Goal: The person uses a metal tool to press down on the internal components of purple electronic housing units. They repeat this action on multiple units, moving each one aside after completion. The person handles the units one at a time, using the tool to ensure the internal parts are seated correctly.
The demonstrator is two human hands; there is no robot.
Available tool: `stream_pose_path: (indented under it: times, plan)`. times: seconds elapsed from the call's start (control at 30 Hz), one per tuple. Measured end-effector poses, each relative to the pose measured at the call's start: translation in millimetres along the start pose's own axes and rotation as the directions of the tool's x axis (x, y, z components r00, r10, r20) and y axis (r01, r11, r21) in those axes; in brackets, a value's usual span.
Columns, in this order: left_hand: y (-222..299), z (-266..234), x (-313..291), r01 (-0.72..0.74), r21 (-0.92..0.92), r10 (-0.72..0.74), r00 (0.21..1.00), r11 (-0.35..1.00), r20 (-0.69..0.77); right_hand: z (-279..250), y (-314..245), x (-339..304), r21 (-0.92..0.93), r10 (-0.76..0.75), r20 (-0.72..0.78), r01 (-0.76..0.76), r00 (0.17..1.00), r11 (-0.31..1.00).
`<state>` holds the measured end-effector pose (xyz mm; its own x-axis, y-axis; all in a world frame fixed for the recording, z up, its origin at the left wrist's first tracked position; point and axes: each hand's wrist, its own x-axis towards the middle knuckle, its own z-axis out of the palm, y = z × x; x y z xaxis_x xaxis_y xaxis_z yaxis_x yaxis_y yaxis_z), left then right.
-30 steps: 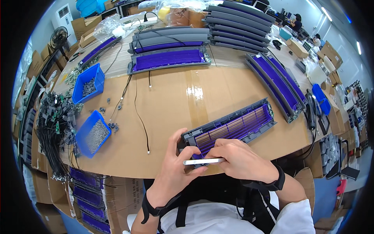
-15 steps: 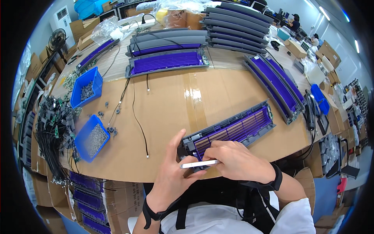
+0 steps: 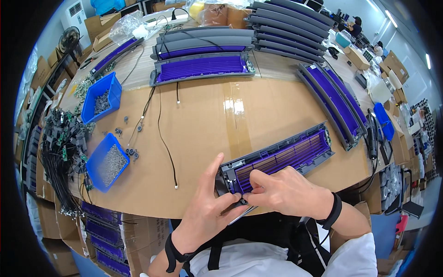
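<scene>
A long grey housing with a purple slatted inside lies slanted near the front edge of the work surface. My left hand grips its left end, index finger along the outer side and thumb at the near corner. At that same corner the fingertips of my right hand are pinched together, beside the left thumb; anything between them is hidden. A slim white-silver stick-like tool shows below the corner, under both hands, and I cannot tell which one holds it.
At left stand a blue bin of dark small parts and a blue bin of screws, beside a heap of cabled parts. Purple-grey housings line the back, others the right. A loose cable lies mid-left. A corded tool lies right.
The white-silver tool has dropped from across the fingers to below the housing corner. My right fingertips have come down onto that corner. The view has shifted slightly.
</scene>
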<state>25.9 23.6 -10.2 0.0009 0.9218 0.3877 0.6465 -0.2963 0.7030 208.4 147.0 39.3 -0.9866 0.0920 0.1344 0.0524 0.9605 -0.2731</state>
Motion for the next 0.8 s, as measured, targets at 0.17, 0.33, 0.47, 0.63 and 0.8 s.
stream_pose_path:
  times: [0.17, 0.33, 0.47, 0.63, 0.8]
  plan:
    - [0, -4, 3, -0.015, 0.004, 0.015, 0.999, 1.000, 0.041, 2, -4, 2, -0.110, -0.019, 0.018, 0.021, 1.000, 0.994]
    - [-4, -5, 3, -0.012, -0.050, 0.015, 0.999, 0.999, 0.052, -6, -12, -8, -0.183, 0.036, -0.022, -0.039, 0.999, 0.982]
    - [-9, -10, -1, 0.004, -0.119, 0.003, 0.998, 0.993, 0.063, -22, -14, -22, -0.111, 0.048, 0.039, -0.043, 0.998, 0.993]
    - [-8, -13, 0, -0.007, -0.099, 0.015, 0.996, 0.995, 0.086, -17, -7, -24, -0.189, 0.031, 0.017, -0.028, 0.999, 0.982]
    - [-16, -30, 2, -0.039, -0.079, 0.049, 0.991, 0.996, 0.122, -15, -2, -26, -0.174, 0.043, -0.011, -0.045, 0.999, 0.984]
